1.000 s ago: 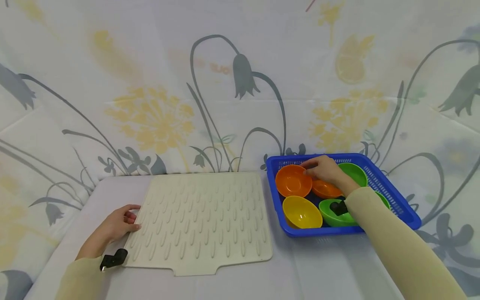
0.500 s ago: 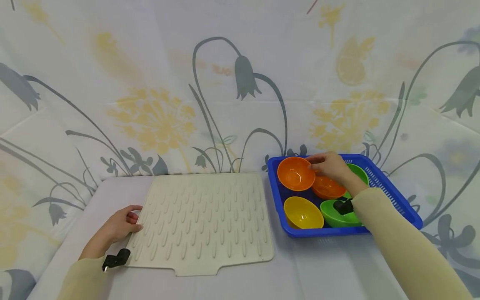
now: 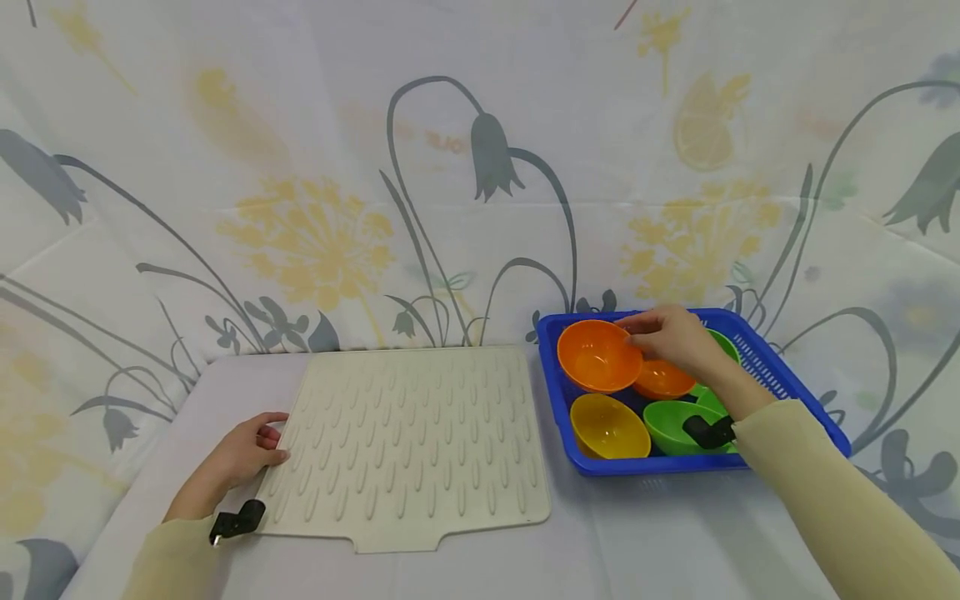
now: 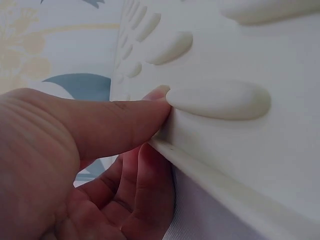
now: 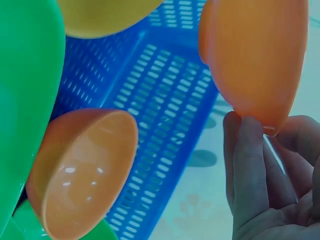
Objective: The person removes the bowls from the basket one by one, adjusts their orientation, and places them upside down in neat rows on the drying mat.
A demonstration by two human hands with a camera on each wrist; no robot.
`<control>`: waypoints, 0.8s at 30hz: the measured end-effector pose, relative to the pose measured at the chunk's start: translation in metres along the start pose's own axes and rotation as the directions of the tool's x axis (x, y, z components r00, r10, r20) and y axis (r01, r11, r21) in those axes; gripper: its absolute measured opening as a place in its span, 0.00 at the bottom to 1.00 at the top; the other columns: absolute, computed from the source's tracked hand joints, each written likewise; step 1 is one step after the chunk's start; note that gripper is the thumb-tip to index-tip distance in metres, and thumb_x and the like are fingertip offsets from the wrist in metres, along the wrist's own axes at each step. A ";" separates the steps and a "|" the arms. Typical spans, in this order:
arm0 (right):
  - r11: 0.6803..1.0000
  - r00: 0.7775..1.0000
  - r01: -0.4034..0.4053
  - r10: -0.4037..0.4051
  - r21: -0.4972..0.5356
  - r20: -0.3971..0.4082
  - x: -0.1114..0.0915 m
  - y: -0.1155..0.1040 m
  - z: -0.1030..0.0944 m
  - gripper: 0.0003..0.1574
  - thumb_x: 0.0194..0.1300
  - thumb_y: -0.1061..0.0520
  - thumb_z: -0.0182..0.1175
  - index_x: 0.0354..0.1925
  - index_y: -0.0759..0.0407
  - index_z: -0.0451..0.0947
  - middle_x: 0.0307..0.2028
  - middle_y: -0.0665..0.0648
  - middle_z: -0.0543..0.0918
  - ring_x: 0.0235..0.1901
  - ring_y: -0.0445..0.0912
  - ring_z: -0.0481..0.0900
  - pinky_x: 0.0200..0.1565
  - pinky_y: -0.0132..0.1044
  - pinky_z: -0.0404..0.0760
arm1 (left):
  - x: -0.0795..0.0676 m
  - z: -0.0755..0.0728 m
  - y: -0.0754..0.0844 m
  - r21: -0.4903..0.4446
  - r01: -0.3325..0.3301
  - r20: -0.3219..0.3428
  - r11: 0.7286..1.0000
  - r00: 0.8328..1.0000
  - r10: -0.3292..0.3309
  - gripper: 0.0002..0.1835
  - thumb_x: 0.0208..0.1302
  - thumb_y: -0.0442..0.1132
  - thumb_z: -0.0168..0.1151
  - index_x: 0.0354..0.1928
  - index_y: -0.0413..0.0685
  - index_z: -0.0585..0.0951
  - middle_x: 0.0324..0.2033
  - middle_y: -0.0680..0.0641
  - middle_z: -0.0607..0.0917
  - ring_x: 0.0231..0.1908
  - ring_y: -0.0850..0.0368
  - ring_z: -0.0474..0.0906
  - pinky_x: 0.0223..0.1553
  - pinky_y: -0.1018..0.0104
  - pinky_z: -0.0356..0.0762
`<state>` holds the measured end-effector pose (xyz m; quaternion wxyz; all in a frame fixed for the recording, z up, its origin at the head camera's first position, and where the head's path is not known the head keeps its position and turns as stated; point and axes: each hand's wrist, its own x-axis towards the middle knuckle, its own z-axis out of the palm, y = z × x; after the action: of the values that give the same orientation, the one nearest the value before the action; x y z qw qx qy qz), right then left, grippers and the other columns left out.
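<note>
Contact comes first at the left, where we see the left hand [image 3: 246,450] pinching the left edge of a flat, off-white, roughly rectangular board [image 3: 405,442] with raised oval ridges, thumb on the ridged face and fingers curled at and below the rim. The board lies on the white cloth-covered table [image 3: 495,571]; whether that edge is slightly raised we cannot tell. We judge it moulded plastic, light and fairly stiff, prone to slide on cloth, so a steadying edge grip suits it.

To its right we find the round, glossy orange plastic bowl [image 3: 597,357] over the left rear corner of the blue slatted plastic basket [image 3: 652,466], its mouth tilted toward us. We expect it to be light, firm, unlikely to break, yet smooth enough to swivel in a weak pinch; the rim offers us the best hold. Below it in the head view, inside the basket, sits a deep yellow plastic bowl [image 3: 609,427].

Farther right, the right hand [image 3: 675,343] pinches the raised bowl's right-hand rim between thumb and fingers. Beneath and beside that hand we see a second, glossy orange bowl [image 3: 665,382] and smooth green bowls [image 3: 670,429], which we would likewise take by their rims.
</note>
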<state>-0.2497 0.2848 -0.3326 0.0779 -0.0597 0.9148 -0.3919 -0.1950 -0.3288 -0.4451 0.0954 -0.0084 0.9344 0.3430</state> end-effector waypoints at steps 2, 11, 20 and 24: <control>1.000 1.000 -0.009 0.009 -0.001 0.009 -0.007 -0.003 -0.001 0.25 0.71 0.56 0.60 0.63 0.63 0.76 0.54 0.69 0.81 0.42 0.52 0.85 0.41 0.40 0.86 | 0.000 0.000 0.000 0.002 -0.007 -0.004 1.000 1.000 0.007 0.33 0.58 0.28 0.69 0.64 0.25 0.67 0.38 0.40 0.75 0.38 0.48 0.72 0.36 0.62 0.72; 0.997 0.997 -0.045 0.041 0.066 0.059 -0.031 -0.012 0.000 0.25 0.71 0.56 0.60 0.63 0.61 0.77 0.55 0.67 0.81 0.40 0.51 0.85 0.40 0.44 0.86 | -0.001 0.001 -0.005 0.015 -0.023 -0.018 1.000 1.000 0.023 0.33 0.58 0.29 0.68 0.63 0.26 0.68 0.39 0.40 0.76 0.38 0.49 0.72 0.36 0.63 0.71; 0.997 0.995 0.017 -0.024 0.072 0.101 -0.049 -0.032 0.008 0.23 0.70 0.55 0.61 0.60 0.60 0.80 0.52 0.63 0.84 0.43 0.51 0.85 0.44 0.44 0.85 | -0.010 0.006 -0.006 0.032 -0.035 -0.100 0.999 0.994 0.038 0.30 0.63 0.38 0.68 0.62 0.30 0.71 0.42 0.39 0.81 0.44 0.43 0.79 0.35 0.62 0.76; 0.995 0.994 0.017 -0.027 0.097 0.106 -0.055 -0.038 0.011 0.22 0.69 0.54 0.63 0.59 0.59 0.81 0.51 0.62 0.84 0.42 0.50 0.85 0.42 0.41 0.86 | -0.014 0.006 -0.003 0.012 -0.018 -0.106 1.000 0.994 0.019 0.31 0.65 0.41 0.67 0.64 0.31 0.70 0.48 0.34 0.80 0.50 0.37 0.78 0.38 0.58 0.81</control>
<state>-0.1923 0.2604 -0.3069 0.1254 -0.0869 0.8886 -0.4325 -0.1798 -0.3279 -0.4485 0.0424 -0.0175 0.9400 0.3380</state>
